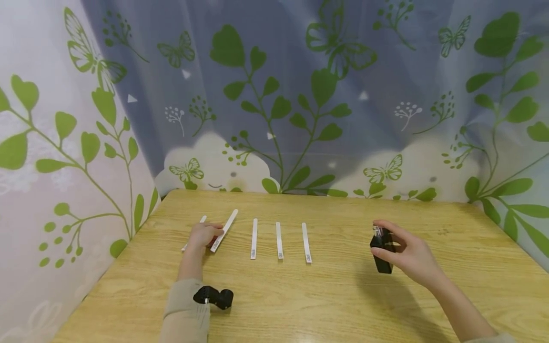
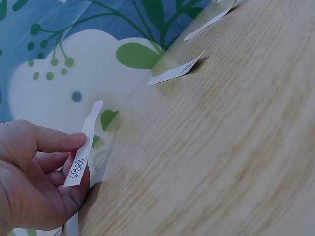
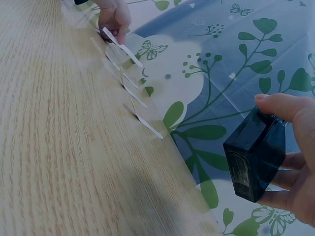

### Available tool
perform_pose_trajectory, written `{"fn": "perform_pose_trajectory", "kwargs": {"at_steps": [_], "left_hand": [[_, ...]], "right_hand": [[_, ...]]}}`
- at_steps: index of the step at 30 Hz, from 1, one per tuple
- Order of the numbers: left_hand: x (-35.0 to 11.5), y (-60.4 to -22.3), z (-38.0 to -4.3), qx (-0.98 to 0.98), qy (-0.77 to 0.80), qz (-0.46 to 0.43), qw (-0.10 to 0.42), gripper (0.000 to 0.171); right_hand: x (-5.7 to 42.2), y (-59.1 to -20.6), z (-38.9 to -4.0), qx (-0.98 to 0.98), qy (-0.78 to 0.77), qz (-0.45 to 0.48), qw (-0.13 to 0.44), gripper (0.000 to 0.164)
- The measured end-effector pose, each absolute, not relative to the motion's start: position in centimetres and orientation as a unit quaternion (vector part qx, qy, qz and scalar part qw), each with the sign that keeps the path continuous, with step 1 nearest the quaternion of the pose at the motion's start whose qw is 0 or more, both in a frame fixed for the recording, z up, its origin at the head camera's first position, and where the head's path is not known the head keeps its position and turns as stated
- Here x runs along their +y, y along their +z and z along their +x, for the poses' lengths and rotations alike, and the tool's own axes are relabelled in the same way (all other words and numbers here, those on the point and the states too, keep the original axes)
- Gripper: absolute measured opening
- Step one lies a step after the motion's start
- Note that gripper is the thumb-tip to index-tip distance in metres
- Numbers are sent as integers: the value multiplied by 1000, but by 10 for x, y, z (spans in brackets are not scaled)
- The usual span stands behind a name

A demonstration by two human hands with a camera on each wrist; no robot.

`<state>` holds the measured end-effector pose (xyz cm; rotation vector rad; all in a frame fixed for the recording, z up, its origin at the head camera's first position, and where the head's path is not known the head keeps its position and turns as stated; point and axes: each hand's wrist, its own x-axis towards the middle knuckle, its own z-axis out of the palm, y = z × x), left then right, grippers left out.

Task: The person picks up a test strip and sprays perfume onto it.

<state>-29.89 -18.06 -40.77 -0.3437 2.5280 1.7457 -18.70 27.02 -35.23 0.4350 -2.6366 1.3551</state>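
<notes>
My left hand (image 1: 203,234) pinches a white paper perfume test strip (image 1: 225,230) between thumb and fingers. The strip tilts up over the table, and small dark print shows near its lower end (image 2: 78,169). Partly hidden behind that hand lies another test strip (image 1: 203,219). To its right, three more lie side by side: one strip (image 1: 254,238), a middle strip (image 1: 279,240) and a right one (image 1: 306,243). On the right, my right hand (image 1: 413,257) grips a black glass perfume bottle (image 1: 382,255) above the table, fingertip on its sprayer top (image 1: 377,231).
The wood-grain table (image 1: 334,295) reaches back to a blue and white curtain (image 1: 283,57) with green leaves and butterflies. A pale patterned curtain (image 1: 38,200) borders the left side. A black device (image 1: 214,297) sits on the left sleeve (image 1: 184,305).
</notes>
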Motion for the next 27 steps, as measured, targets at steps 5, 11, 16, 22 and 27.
{"fn": "perform_pose_trajectory", "kwargs": {"at_steps": [5, 11, 16, 22, 27], "left_hand": [[-182, -406, -297, 826, 553, -102, 32, 35], [-180, -402, -297, 826, 551, -107, 38, 34], [-181, -399, -299, 821, 561, -94, 37, 32], [-182, -394, -300, 825, 558, -85, 46, 31], [-181, -390, -298, 796, 599, -69, 56, 31]], "right_hand": [[272, -352, -186, -877, 453, 144, 74, 61], [273, -352, -186, -879, 449, 140, 76, 61], [272, -352, -187, -876, 454, 144, 76, 61], [271, -350, -188, -878, 450, 144, 76, 61], [271, -350, -189, -881, 442, 149, 82, 60]]}}
